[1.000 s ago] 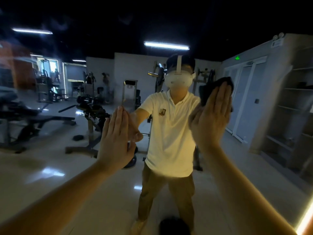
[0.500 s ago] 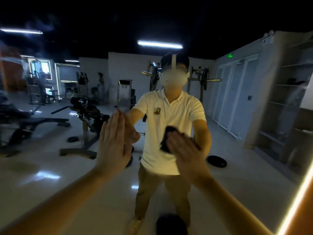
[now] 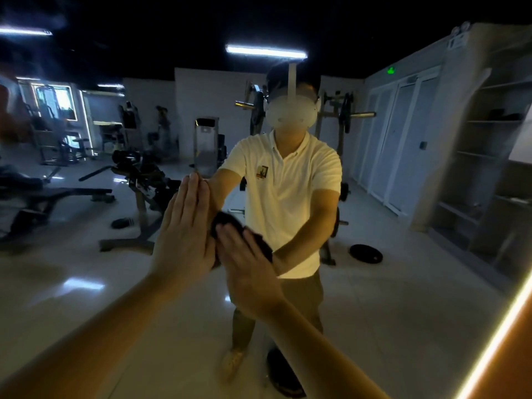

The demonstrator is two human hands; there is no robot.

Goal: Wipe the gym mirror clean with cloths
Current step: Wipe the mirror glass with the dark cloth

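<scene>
Beside your left hand (image 3: 184, 234), flat-fingered on the mirror (image 3: 403, 283), your straight-fingered right hand (image 3: 250, 266) has swept the cloth (image 3: 223, 223) down from above-right; that swath is likely wiped.

**Mirror glass bearing two hands and a cloth**

The gym mirror (image 3: 431, 298) is standing upright, and the left hand (image 3: 184, 234) is pressing flat against it with straight fingers. Just beside it, the right hand (image 3: 247, 269) is pressing a dark cloth (image 3: 224, 223) onto the glass. In the reflection, a glossy tiled floor (image 3: 86, 298) is carrying a black weight plate (image 3: 366, 254) lying flat, a flat bench (image 3: 57, 194) and a machine's footed frame (image 3: 138, 240).
</scene>
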